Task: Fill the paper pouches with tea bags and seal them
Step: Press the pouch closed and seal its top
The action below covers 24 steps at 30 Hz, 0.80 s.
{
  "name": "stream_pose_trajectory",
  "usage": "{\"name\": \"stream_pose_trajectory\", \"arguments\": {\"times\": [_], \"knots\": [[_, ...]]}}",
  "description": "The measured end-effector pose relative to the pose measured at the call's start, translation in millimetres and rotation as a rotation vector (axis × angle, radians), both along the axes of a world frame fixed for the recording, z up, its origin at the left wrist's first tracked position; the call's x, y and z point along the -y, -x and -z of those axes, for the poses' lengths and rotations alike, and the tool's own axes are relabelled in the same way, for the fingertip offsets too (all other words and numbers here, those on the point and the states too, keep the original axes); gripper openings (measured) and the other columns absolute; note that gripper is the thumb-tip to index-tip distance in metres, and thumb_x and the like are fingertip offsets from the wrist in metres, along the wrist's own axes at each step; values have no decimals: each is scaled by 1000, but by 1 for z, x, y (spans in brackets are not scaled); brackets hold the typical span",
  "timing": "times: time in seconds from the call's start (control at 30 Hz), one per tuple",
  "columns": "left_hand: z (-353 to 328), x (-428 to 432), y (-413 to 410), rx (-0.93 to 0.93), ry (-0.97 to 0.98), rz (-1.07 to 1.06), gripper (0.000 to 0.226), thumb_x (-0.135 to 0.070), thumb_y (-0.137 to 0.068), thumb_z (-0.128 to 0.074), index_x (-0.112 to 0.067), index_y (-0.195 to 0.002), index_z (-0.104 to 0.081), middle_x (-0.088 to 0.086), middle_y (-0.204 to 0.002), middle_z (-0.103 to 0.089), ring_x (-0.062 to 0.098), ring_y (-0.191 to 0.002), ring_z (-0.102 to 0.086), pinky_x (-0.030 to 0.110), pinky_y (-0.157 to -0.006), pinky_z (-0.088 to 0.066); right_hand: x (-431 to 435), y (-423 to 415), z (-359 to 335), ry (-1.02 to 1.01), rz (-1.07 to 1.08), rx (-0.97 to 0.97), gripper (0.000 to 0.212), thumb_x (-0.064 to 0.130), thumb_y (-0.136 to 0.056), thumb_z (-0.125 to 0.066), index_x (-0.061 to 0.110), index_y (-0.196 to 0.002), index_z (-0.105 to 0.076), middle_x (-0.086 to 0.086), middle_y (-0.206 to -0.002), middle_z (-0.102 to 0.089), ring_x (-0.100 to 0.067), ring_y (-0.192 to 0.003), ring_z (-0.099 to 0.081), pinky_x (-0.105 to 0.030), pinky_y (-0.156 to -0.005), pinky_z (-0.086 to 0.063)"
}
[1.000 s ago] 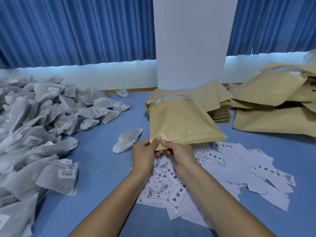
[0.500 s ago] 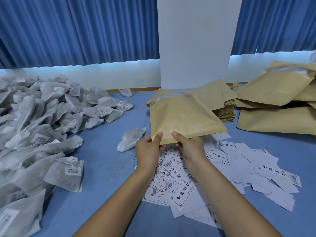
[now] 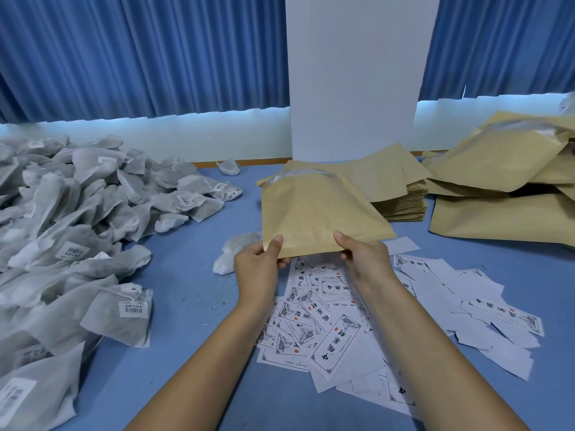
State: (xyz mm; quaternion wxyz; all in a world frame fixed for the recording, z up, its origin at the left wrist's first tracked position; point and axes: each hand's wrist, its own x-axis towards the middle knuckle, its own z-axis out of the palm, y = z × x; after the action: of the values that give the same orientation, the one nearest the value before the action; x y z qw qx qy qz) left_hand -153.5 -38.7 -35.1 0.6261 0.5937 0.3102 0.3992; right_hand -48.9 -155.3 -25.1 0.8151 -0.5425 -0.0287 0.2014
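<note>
The left hand (image 3: 258, 270) and right hand (image 3: 365, 259) each pinched a near corner of one paper pouch (image 3: 317, 219), held over the desk (image 3: 193, 293) centre. Some bulging pouches (image 3: 497, 169) lay far right; the large tea bag heap (image 3: 77, 213) on the left suggested most work remained.

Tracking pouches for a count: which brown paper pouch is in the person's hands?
The centre pouch, held by its near edge between the left hand and right hand; the rest lie in the stack behind it and the loose pile at right.
</note>
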Motion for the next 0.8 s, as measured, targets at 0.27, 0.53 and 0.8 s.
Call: {"name": "stream_pose_trajectory", "arguments": {"times": [0.27,0.53,0.8], "knots": [[2,-5,-2,30,64,97,21,-19,-92,-62,-7,-74,-64,-4,-51,-64,5,-45,-58,14,-49,-48,4,-16,-2,-105,120,-154,11,6,-95,-56,1,-104,-55,-3,-89,-59,-10,-74,-58,-20,-58,-50],[-14,-9,-15,17,10,408,35,-12,-94,-56,-17,-129,-53,5,-115,-67,21,-92,-67,32,-72,-53,36,-11,-14,531,40,213,19,-2,-89,-32,-2,-89,-51,-18,-60,-55,-12,-25,-46,-12,-30,-27],[-49,78,-94,131,-126,662,33,-12,-94,-57,-34,-118,-56,-13,-110,-69,11,-102,-66,31,-84,-52,138,-59,-37,363,348,174,24,-3,-87,-36,9,-82,-57,1,-44,-53,-12,-35,-47,-32,-56,-42]]}}
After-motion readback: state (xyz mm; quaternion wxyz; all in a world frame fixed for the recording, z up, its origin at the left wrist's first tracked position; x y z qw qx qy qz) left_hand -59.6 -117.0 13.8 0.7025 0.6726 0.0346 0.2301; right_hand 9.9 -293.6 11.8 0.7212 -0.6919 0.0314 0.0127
